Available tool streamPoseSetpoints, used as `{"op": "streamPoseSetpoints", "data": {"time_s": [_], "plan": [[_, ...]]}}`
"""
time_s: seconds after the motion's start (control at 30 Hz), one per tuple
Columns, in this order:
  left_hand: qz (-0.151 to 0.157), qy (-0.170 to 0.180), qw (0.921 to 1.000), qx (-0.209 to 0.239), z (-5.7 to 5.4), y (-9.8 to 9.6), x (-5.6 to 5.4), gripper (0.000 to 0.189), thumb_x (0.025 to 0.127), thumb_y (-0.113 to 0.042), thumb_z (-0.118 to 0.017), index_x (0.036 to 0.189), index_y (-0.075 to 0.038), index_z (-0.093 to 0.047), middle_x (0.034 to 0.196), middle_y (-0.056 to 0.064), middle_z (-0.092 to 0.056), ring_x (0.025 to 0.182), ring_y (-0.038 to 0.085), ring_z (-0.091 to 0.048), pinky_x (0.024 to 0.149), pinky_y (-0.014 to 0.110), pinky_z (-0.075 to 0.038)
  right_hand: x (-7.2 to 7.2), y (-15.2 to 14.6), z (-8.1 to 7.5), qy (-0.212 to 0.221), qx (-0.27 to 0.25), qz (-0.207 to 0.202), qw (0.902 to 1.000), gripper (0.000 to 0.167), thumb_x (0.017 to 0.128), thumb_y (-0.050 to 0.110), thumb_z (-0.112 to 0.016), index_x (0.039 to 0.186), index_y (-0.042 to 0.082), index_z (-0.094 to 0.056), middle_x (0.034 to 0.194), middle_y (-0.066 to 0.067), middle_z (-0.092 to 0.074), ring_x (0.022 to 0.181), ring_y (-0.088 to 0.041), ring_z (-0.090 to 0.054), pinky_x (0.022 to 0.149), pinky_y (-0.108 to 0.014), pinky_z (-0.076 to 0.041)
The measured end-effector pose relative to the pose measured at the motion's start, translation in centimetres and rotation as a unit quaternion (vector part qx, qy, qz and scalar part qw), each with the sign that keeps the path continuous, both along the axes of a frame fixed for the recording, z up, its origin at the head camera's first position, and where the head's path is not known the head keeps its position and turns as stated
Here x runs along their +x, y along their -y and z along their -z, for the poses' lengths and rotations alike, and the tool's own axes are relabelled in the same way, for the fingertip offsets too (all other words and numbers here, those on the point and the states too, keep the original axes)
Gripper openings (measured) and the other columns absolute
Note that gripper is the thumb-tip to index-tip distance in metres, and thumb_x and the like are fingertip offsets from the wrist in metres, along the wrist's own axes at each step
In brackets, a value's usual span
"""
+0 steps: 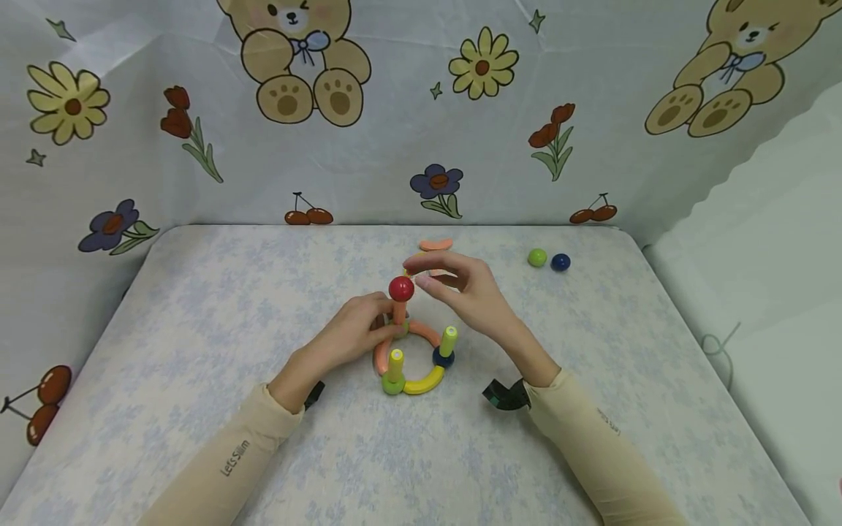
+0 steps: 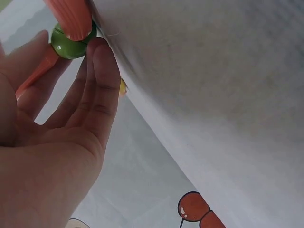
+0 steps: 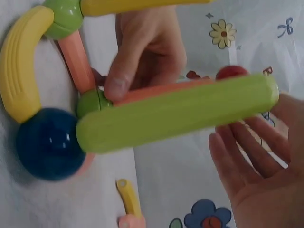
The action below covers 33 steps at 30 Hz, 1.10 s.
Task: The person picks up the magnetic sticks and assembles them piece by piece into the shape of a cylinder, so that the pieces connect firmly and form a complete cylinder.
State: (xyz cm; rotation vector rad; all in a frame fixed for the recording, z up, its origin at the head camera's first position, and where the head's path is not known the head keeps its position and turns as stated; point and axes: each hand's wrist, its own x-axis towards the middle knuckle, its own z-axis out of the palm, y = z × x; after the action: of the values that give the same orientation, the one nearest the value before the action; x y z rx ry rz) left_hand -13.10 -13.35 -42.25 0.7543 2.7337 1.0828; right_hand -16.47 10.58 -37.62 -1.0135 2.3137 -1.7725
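One green ball [image 2: 69,48] pinched in left grip [image 1: 350,334].

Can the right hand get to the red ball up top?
Probably yes. The right hand looks empty and is close beside the red ball, with nothing showing between them; the left hand is lower down.

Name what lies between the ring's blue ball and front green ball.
A curved yellow piece links the blue ball and front green ball; head and right wrist views show it.
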Motion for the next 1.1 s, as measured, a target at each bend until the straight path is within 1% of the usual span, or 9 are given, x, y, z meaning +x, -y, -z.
{"op": "streamPoseSetpoints", "data": {"time_s": [0.1, 0.2, 0.4, 0.57, 0.77, 0.87, 0.93, 1.0, 1.1], "plan": [[-0.004, 0.005, 1.0, 0.001, 0.1, 0.0, -0.1, 0.012, 0.097, -0.021, -0.078, 0.089, -0.02, -0.069, 0.092, -0.005, -0.066, 0.073, 0.01, -0.058, 0.067, 0.029, -0.049, -1.2, -1.0, 0.6, -0.006, 0.01, 0.063, 0.9979, 0.026, 0.105, 0.014, -0.067, 0.13, 0.011, -0.073, 0.136, -0.003, -0.071, 0.122, -0.019, -0.068, 0.101, -0.036, -0.058], [-0.009, 0.008, 0.9999, -0.002, 0.2, 0.0, -0.1, 0.014, 0.097, -0.022, -0.079, 0.088, -0.022, -0.069, 0.089, -0.006, -0.065, 0.072, 0.01, -0.058, 0.066, 0.029, -0.049, -2.5, -2.5, 1.3, -0.012, 0.027, 0.135, 0.9904, 0.025, 0.105, 0.017, -0.067, 0.129, 0.012, -0.074, 0.132, -0.004, -0.073, 0.121, -0.02, -0.068, 0.1, -0.036, -0.058], [-0.016, 0.01, 0.9998, -0.002, 0.4, 0.1, -0.1, 0.012, 0.097, -0.022, -0.079, 0.089, -0.021, -0.07, 0.09, -0.005, -0.066, 0.074, 0.01, -0.058, 0.066, 0.029, -0.05, -4.6, -6.0, 2.0, -0.034, 0.051, 0.247, 0.9672, 0.025, 0.104, 0.009, -0.066, 0.127, 0.005, -0.073, 0.128, -0.013, -0.073, 0.121, -0.027, -0.069, 0.102, -0.037, -0.057], [-0.02, 0.007, 0.9998, 0.006, 0.3, 0.2, -0.2, 0.012, 0.095, -0.02, -0.08, 0.088, -0.021, -0.071, 0.095, -0.005, -0.069, 0.076, 0.011, -0.059, 0.068, 0.03, -0.05, -5.8, -9.0, 2.3, -0.05, 0.074, 0.324, 0.9417, 0.025, 0.101, 0.003, -0.067, 0.125, 0.002, -0.074, 0.126, -0.018, -0.073, 0.12, -0.033, -0.07, 0.105, -0.044, -0.055], [-0.033, 0.006, 0.9994, 0.009, 0.4, 0.4, -0.3, 0.01, 0.095, -0.019, -0.081, 0.09, -0.02, -0.072, 0.094, -0.004, -0.068, 0.076, 0.012, -0.059, 0.068, 0.03, -0.05, -6.7, -12.7, 3.0, -0.029, 0.129, 0.396, 0.9088, 0.03, 0.101, 0.002, -0.064, 0.129, 0.002, -0.072, 0.133, -0.022, -0.069, 0.131, -0.038, -0.061, 0.114, -0.05, -0.047], [-0.043, 0.008, 0.999, 0.006, 0.4, 0.5, -0.3, 0.01, 0.094, -0.019, -0.082, 0.092, -0.017, -0.072, 0.089, -0.003, -0.065, 0.076, 0.013, -0.059, 0.068, 0.03, -0.05, -6.8, -14.3, 3.4, -0.007, 0.172, 0.422, 0.8903, 0.035, 0.101, 0.002, -0.061, 0.135, 0.003, -0.069, 0.14, -0.024, -0.064, 0.135, -0.042, -0.056, 0.105, -0.05, -0.049], [-0.048, 0.011, 0.9987, 0.006, 0.3, 0.5, -0.3, 0.01, 0.094, -0.019, -0.082, 0.093, -0.015, -0.072, 0.087, -0.002, -0.064, 0.076, 0.013, -0.06, 0.068, 0.03, -0.051, -6.8, -15.2, 3.8, 0.01, 0.195, 0.433, 0.8798, 0.04, 0.1, 0.0, -0.059, 0.138, 0.003, -0.067, 0.145, -0.026, -0.061, 0.137, -0.046, -0.052, 0.098, -0.052, -0.046], [-0.051, 0.014, 0.9986, 0.006, 0.2, 0.5, -0.2, 0.011, 0.094, -0.019, -0.082, 0.094, -0.014, -0.073, 0.087, -0.001, -0.064, 0.076, 0.013, -0.06, 0.068, 0.03, -0.051, -6.8, -15.9, 4.2, 0.029, 0.215, 0.44, 0.8714, 0.043, 0.099, -0.002, -0.057, 0.141, 0.002, -0.065, 0.147, -0.028, -0.058, 0.138, -0.049, -0.049, 0.096, -0.055, -0.044], [-0.052, 0.016, 0.9985, 0.007, 0.2, 0.4, -0.2, 0.011, 0.093, -0.019, -0.082, 0.096, -0.013, -0.073, 0.088, 0.0, -0.065, 0.077, 0.014, -0.061, 0.069, 0.03, -0.051, -7.0, -16.6, 4.7, 0.059, 0.233, 0.443, 0.8636, 0.045, 0.098, -0.003, -0.056, 0.142, 0.001, -0.063, 0.148, -0.03, -0.055, 0.141, -0.052, -0.044, 0.11, -0.061, -0.041]]}}
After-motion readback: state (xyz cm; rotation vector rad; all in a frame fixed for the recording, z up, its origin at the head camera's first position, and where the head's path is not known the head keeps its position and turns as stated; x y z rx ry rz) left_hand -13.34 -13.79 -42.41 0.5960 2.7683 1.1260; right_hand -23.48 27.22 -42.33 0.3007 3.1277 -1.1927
